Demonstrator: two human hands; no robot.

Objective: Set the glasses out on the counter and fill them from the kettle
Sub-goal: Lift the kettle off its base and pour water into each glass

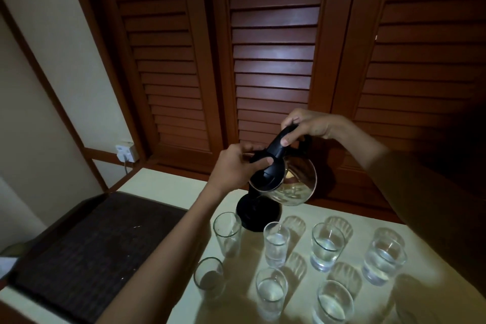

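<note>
Your right fingers (285, 141) wrap the handle of the one clear glass kettle with black fittings (292, 185), and your left fingers (263, 161) clamp its black lid (264, 179). The kettle is tilted in the air above its one round black base (259, 214) on the cream counter (157, 183). I read this as the pouring step. There are seven clear glass tumblers (327, 244): five watered, two on the left empty. Next, put the spout over the empty tumbler beside the base (227, 234).

No legible writing
The kettle (286, 181), glasses (327, 244) and wall socket (126, 152) show no lettering, brand or number that can be read in this dim view.
</note>
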